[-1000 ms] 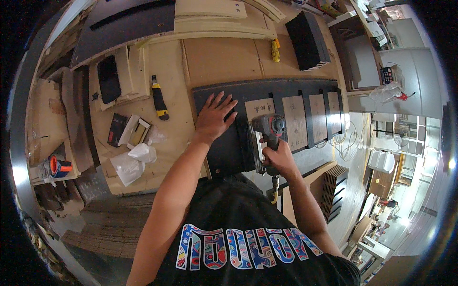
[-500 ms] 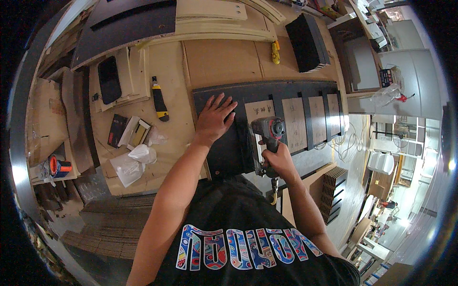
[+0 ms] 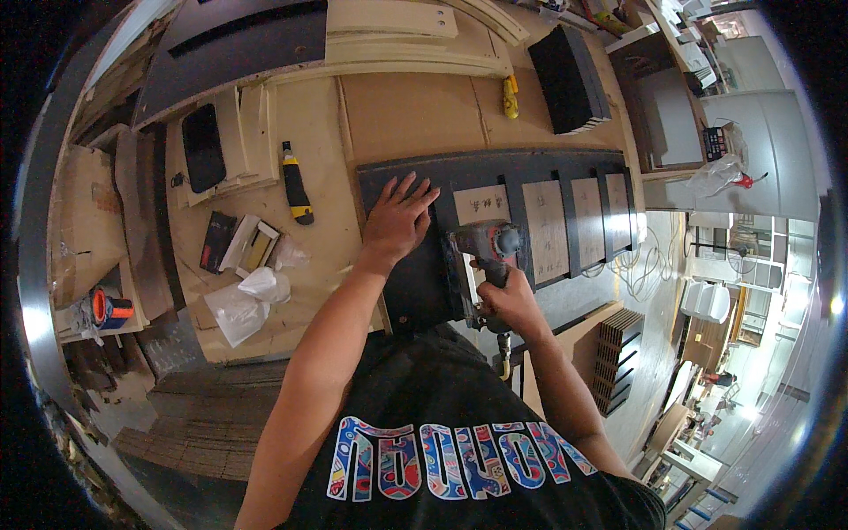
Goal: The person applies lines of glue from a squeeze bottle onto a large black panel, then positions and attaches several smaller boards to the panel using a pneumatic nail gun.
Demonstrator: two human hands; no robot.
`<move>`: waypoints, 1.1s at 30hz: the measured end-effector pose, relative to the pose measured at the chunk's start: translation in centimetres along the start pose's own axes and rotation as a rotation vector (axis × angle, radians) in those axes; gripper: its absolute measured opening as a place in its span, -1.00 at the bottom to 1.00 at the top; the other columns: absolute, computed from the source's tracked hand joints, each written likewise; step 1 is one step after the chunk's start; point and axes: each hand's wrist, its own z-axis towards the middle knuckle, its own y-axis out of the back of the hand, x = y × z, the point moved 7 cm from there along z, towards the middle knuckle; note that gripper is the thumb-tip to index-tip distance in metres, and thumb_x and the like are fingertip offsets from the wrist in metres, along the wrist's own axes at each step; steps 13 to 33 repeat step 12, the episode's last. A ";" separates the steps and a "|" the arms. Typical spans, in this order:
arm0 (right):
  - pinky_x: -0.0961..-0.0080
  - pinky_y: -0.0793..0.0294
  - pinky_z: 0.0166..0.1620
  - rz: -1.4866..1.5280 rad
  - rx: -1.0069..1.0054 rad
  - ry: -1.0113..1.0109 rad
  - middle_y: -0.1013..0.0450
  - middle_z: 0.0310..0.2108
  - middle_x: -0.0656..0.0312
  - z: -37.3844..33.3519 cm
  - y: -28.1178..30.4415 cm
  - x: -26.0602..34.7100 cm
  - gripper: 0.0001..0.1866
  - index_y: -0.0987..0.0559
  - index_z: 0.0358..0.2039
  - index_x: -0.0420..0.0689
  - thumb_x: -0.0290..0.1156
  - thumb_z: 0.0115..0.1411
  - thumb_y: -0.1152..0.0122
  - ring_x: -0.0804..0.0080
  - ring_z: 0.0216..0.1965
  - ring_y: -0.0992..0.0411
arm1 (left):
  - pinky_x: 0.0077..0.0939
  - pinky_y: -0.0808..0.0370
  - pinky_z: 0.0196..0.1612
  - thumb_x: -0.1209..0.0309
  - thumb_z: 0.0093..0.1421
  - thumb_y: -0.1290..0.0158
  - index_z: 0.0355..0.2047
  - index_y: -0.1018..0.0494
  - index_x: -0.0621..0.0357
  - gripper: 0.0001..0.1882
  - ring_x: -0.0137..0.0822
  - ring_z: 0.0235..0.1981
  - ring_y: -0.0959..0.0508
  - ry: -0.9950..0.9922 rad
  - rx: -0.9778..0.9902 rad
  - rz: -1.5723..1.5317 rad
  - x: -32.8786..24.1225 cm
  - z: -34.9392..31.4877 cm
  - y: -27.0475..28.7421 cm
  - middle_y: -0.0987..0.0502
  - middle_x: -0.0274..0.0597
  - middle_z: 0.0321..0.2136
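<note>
My left hand (image 3: 399,223) lies flat with fingers spread on the left end of a long black slatted panel (image 3: 408,283). Wrapped round the dark handle of a pneumatic nail gun (image 3: 477,240) is my right hand (image 3: 514,306). The gun rests over the panel beside its left crosspiece, to the right of my left hand. Its nose is hidden from view. A yellowish air hose (image 3: 505,364) hangs from the end of the handle. Between the black crosspieces show brown boards (image 3: 544,231) with handwriting on them.
Left on the table lie a yellow-black utility knife (image 3: 297,184), a phone (image 3: 204,148), a small opened box (image 3: 249,246) and a white plastic bag (image 3: 238,309). Beyond the panel are a yellow-handled tool (image 3: 511,97) and stacked black strips (image 3: 570,79). More slatted pieces (image 3: 618,358) stand lower right.
The nail gun has shifted slightly left and turned a little, with my right hand still round its handle. My left hand keeps its place on the panel.
</note>
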 end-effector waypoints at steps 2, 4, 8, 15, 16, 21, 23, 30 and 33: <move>0.43 -0.41 -0.43 0.019 0.004 -0.012 -0.42 -0.57 0.31 0.1 -0.5 0.0 -0.48 -0.60 0.15 -0.23 -0.47 0.14 -0.16 0.54 -0.56 -0.41 | -0.04 -0.09 0.56 0.32 0.36 -0.10 0.35 -0.46 -0.17 -0.47 -0.15 0.50 -0.26 0.002 0.013 0.003 0.0 0.0 0.0 -0.46 -0.31 0.38; 0.42 -0.41 -0.42 0.008 -0.007 -0.015 -0.43 -0.57 0.30 0.0 -0.5 0.0 -0.50 -0.62 0.13 -0.23 -0.47 0.14 -0.16 0.54 -0.56 -0.40 | -0.04 -0.09 0.56 0.34 0.35 -0.11 0.36 -0.45 -0.17 -0.45 -0.15 0.50 -0.26 0.003 0.020 -0.001 0.0 0.0 0.0 -0.45 -0.31 0.38; 0.41 -0.42 -0.41 -0.039 -0.027 0.017 -0.44 -0.57 0.28 0.2 -0.5 -0.1 -0.55 -0.64 0.07 -0.25 -0.46 0.14 -0.16 0.52 -0.56 -0.40 | -0.04 -0.09 0.56 0.37 0.33 -0.12 0.36 -0.45 -0.17 -0.44 -0.13 0.50 -0.25 -0.001 0.022 -0.008 0.0 -0.1 0.1 -0.45 -0.29 0.39; 0.40 -0.44 -0.40 -0.039 -0.044 0.012 -0.45 -0.57 0.27 0.3 -0.5 -0.2 -0.57 -0.65 0.04 -0.25 -0.46 0.14 -0.17 0.49 -0.56 -0.41 | -0.04 -0.08 0.56 0.36 0.34 -0.13 0.36 -0.44 -0.13 -0.44 -0.12 0.50 -0.25 -0.012 0.034 0.009 -0.1 0.0 0.1 -0.43 -0.27 0.40; 0.40 -0.44 -0.40 -0.039 -0.044 0.012 -0.45 -0.57 0.27 0.3 -0.5 -0.2 -0.57 -0.65 0.04 -0.25 -0.46 0.14 -0.17 0.49 -0.56 -0.41 | -0.04 -0.08 0.56 0.36 0.34 -0.13 0.36 -0.44 -0.13 -0.44 -0.12 0.50 -0.25 -0.012 0.034 0.009 -0.1 0.0 0.1 -0.43 -0.27 0.40; 0.40 -0.44 -0.40 -0.039 -0.044 0.012 -0.45 -0.57 0.27 0.3 -0.5 -0.2 -0.57 -0.65 0.04 -0.25 -0.46 0.14 -0.17 0.49 -0.56 -0.41 | -0.04 -0.08 0.56 0.36 0.34 -0.13 0.36 -0.44 -0.13 -0.44 -0.12 0.50 -0.25 -0.012 0.034 0.009 -0.1 0.0 0.1 -0.43 -0.27 0.40; 0.40 -0.44 -0.40 -0.039 -0.044 0.012 -0.45 -0.57 0.27 0.3 -0.5 -0.2 -0.57 -0.65 0.04 -0.25 -0.46 0.14 -0.17 0.49 -0.56 -0.41 | -0.04 -0.08 0.56 0.36 0.34 -0.13 0.36 -0.44 -0.13 -0.44 -0.12 0.50 -0.25 -0.012 0.034 0.009 -0.1 0.0 0.1 -0.43 -0.27 0.40; 0.40 -0.44 -0.40 -0.039 -0.044 0.012 -0.45 -0.57 0.27 0.3 -0.5 -0.2 -0.57 -0.65 0.04 -0.25 -0.46 0.14 -0.17 0.49 -0.56 -0.41 | -0.04 -0.08 0.56 0.36 0.34 -0.13 0.36 -0.44 -0.13 -0.44 -0.12 0.50 -0.25 -0.012 0.034 0.009 -0.1 0.0 0.1 -0.43 -0.27 0.40; 0.40 -0.44 -0.40 -0.039 -0.044 0.012 -0.45 -0.57 0.27 0.3 -0.5 -0.2 -0.57 -0.65 0.04 -0.25 -0.46 0.14 -0.17 0.49 -0.56 -0.41 | -0.04 -0.08 0.56 0.36 0.34 -0.13 0.36 -0.44 -0.13 -0.44 -0.12 0.50 -0.25 -0.012 0.034 0.009 -0.1 0.0 0.1 -0.43 -0.27 0.40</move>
